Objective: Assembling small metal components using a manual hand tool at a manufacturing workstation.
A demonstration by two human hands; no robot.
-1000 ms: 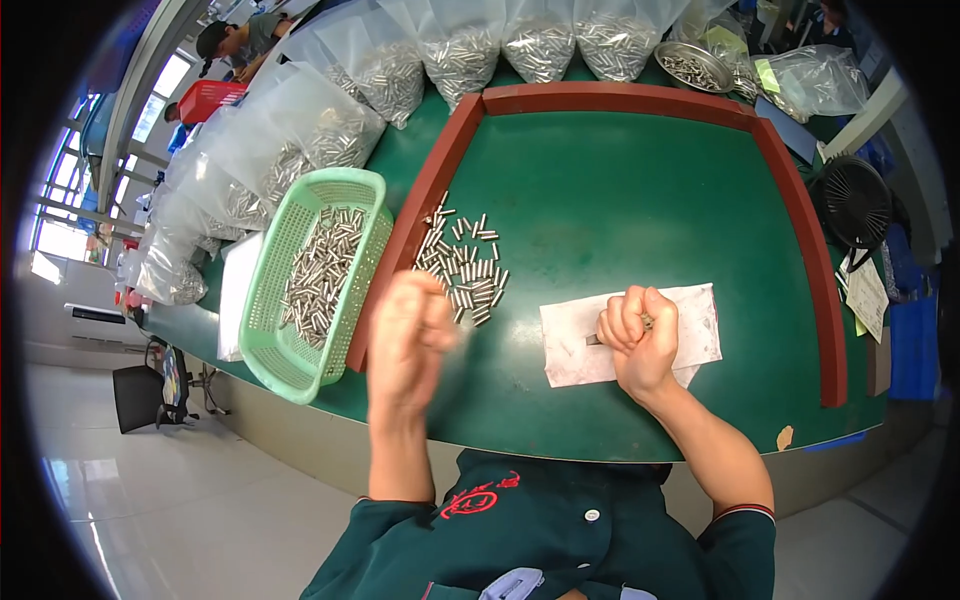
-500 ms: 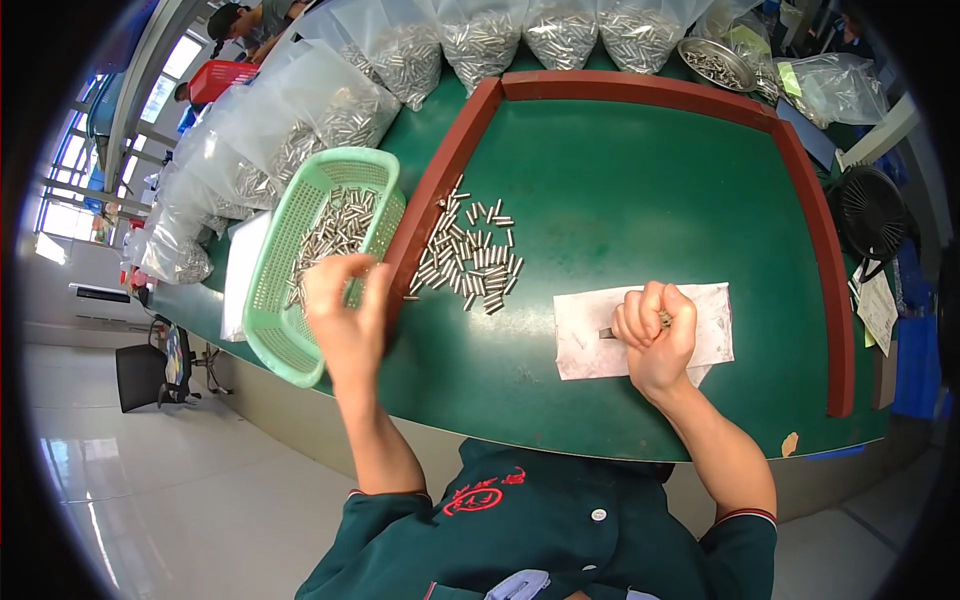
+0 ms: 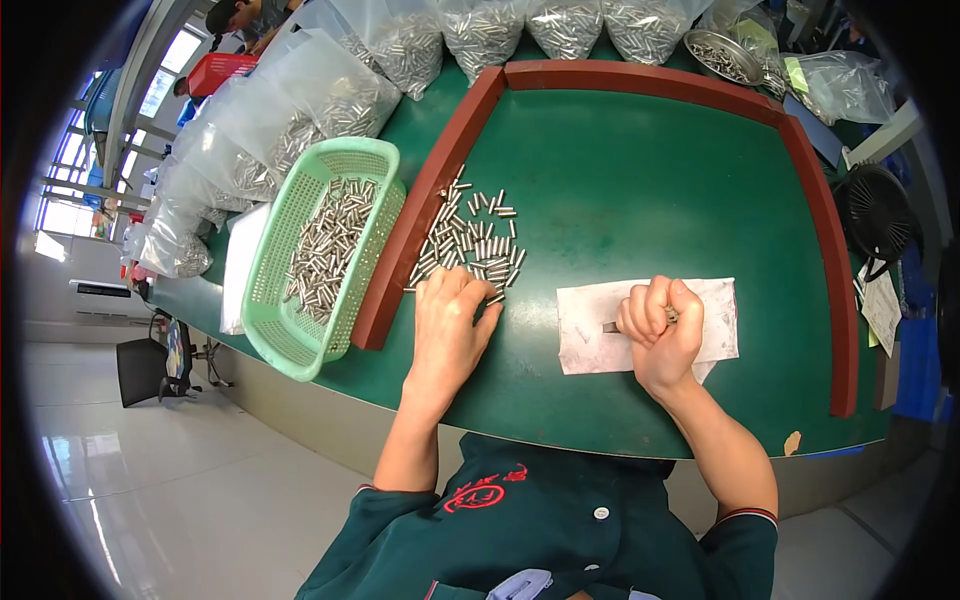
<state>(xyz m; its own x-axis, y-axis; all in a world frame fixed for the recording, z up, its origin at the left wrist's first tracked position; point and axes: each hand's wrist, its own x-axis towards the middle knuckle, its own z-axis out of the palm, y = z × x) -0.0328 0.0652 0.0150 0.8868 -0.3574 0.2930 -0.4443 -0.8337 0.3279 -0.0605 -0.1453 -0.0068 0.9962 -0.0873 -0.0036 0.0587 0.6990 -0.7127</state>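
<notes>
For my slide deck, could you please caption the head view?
Left hand flat on loose metal pins on a green table; right hand fisted over white paper, beside a green basket.

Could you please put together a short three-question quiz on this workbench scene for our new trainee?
1. True or false: the left hand rests flat at the loose metal pins on the green mat.
2. What lies under the right hand?
A. white paper sheet
B. green basket
C. red tray
3. Fill in: the basket holds metal ____.

Key: 1 true; 2 A; 3 pins.
</notes>
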